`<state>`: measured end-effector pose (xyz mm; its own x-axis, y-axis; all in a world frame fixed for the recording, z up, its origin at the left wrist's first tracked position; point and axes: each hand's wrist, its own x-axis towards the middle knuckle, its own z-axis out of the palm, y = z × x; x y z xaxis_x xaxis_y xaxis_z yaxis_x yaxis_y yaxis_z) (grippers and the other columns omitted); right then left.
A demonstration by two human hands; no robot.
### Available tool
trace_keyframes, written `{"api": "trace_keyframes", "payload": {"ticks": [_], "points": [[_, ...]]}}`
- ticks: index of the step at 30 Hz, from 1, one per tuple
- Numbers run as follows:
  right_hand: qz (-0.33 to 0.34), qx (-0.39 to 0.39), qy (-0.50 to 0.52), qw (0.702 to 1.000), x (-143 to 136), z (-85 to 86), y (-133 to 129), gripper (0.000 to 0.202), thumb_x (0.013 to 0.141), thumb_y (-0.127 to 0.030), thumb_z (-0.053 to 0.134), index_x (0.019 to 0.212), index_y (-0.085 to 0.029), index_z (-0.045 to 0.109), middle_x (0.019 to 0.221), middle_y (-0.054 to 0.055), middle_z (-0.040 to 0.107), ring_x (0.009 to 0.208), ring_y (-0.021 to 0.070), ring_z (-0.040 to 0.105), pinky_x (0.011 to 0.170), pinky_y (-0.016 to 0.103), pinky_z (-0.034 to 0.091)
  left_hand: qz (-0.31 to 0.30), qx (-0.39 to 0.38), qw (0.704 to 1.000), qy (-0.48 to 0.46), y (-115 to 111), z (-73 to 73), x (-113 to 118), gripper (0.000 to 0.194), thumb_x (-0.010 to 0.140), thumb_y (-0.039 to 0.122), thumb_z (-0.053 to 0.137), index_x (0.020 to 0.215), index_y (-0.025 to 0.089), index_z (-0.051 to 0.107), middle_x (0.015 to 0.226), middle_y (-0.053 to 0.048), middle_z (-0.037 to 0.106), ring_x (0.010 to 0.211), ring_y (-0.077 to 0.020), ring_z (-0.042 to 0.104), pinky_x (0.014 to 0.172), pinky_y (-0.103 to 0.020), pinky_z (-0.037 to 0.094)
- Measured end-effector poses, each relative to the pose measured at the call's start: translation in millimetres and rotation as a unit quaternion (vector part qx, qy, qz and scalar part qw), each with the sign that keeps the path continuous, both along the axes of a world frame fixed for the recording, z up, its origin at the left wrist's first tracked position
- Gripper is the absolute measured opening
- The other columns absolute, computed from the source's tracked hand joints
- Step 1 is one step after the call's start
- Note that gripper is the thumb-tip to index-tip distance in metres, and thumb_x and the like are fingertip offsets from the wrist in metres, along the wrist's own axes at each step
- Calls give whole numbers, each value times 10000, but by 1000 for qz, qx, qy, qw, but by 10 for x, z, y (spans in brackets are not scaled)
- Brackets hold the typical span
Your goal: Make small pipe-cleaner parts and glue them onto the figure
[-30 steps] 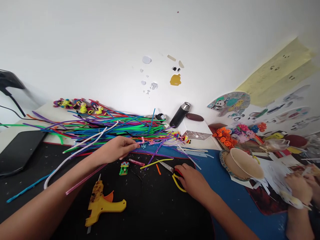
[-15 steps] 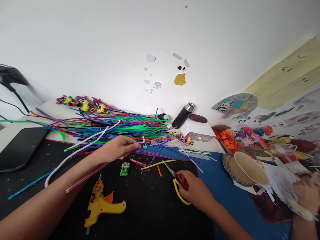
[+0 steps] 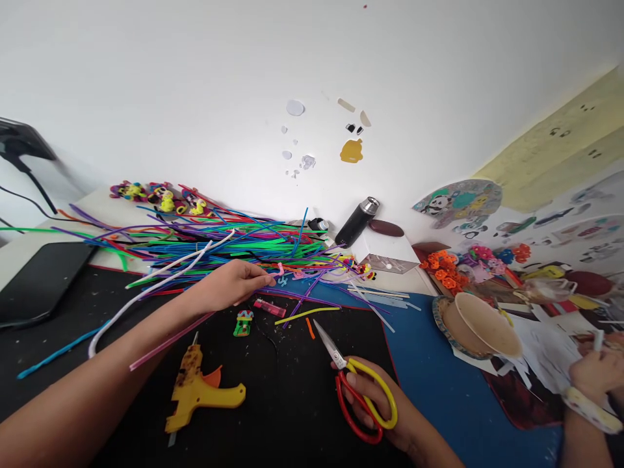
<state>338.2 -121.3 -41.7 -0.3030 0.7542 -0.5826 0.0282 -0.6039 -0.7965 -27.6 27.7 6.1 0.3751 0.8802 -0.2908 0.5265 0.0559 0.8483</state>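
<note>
My left hand point(image 3: 238, 285) reaches over the front edge of a pile of coloured pipe cleaners point(image 3: 229, 247), thumb and fingers pinched. A short, bent pink pipe cleaner piece point(image 3: 281, 267) sticks out at its fingertips, beside a small light blue piece point(image 3: 282, 281). Scissors point(image 3: 336, 354) with one red and one yellow handle rest in my right hand point(image 3: 375, 393), fingers through the loops; their blades look closed and point away from me. Near the tips lie an orange piece point(image 3: 311, 328) and a yellow pipe cleaner point(image 3: 307, 316).
A yellow glue gun point(image 3: 199, 396) lies on the black mat, below a small green figure point(image 3: 243, 323) and a pink-red lighter-like item point(image 3: 270, 307). A black phone point(image 3: 46, 283) is at left. Right stand a flask point(image 3: 357, 222), a bowl point(image 3: 487, 325) and another person's hand point(image 3: 597, 374).
The scissors have turned over in my right hand, bringing both handle loops into view, and have shifted slightly toward me. My left hand stays pinched in nearly the same place.
</note>
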Motion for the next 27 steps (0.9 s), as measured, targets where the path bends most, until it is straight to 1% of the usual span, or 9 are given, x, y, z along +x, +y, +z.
{"api": "trace_keyframes", "payload": {"ticks": [3,5,9,13,15,18,20,23,27], "points": [[-47,7,75,996,-149,-62,20,676,881,-717,848,1227,-149,728,784,6,682,435,67,524,392,174,304,1,9,1000,1,-3,6,1,582,833,800,631,698,238,563,513,42,435,484,-140,339,492,-299,238],[-61,12,117,991,-288,-104,56,740,891,-790,790,1263,-153,735,802,33,710,486,109,606,426,190,393,-1,17,1000,2,-8,21,-2,572,847,790,619,706,238,564,522,44,423,487,-139,328,492,-300,230],[-34,45,176,983,-591,-145,149,825,880,-878,723,1290,-162,736,831,64,746,577,167,708,532,241,516,3,39,999,-1,-29,72,-4,583,871,774,601,660,245,479,545,39,417,504,-140,344,503,-297,253],[-9,78,186,979,-795,-86,251,919,833,-923,720,1362,-171,706,837,81,773,580,196,726,567,279,540,5,45,999,-6,-53,119,0,581,869,757,610,643,249,441,544,39,399,496,-139,342,499,-298,251],[11,84,197,977,-849,-23,296,964,825,-946,699,1408,-179,677,897,117,803,666,240,779,601,296,557,8,43,999,-8,-62,130,-2,568,876,748,599,649,249,452,537,44,378,488,-135,323,495,-299,243],[63,75,225,969,-902,57,343,1016,843,-1009,575,1448,-196,639,1059,185,828,846,316,835,731,381,614,16,41,999,-11,-66,137,-17,533,876,737,601,699,236,557,534,49,373,482,-135,312,497,-299,238],[80,72,221,969,-934,70,360,974,879,-983,567,1459,-202,621,1093,188,826,836,307,835,753,394,618,19,42,999,-13,-64,137,-28,523,873,730,607,753,222,639,532,48,382,477,-139,320,498,-301,235],[55,96,170,979,-986,33,382,900,920,-916,612,1438,-180,620,994,150,822,624,226,770,607,310,564,20,40,999,-12,-60,128,-34,519,872,722,612,793,215,691,523,50,375,467,-141,313,499,-305,226],[30,161,72,984,-1072,-13,419,814,925,-816,724,1409,-167,644,890,77,786,489,143,655,492,252,497,21,33,999,-2,-63,113,-15,518,874,723,601,719,229,634,515,47,374,465,-142,306,492,-310,218]]}}
